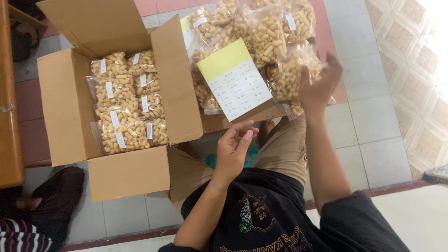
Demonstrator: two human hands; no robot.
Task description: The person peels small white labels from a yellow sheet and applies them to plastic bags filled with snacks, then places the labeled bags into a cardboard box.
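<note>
carton flap [176, 79] blocks left, snack bags [261, 32] crowd ahead

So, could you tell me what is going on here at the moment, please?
A seated person is handling clear bags of pale macaroni-shaped snacks. The right hand reaches to a bag in the loose pile on the tiled floor. The left hand hovers open and empty just below a sheet of small labels with a yellow top. Beside them, an open cardboard box already holds labelled bags in rows.
</note>
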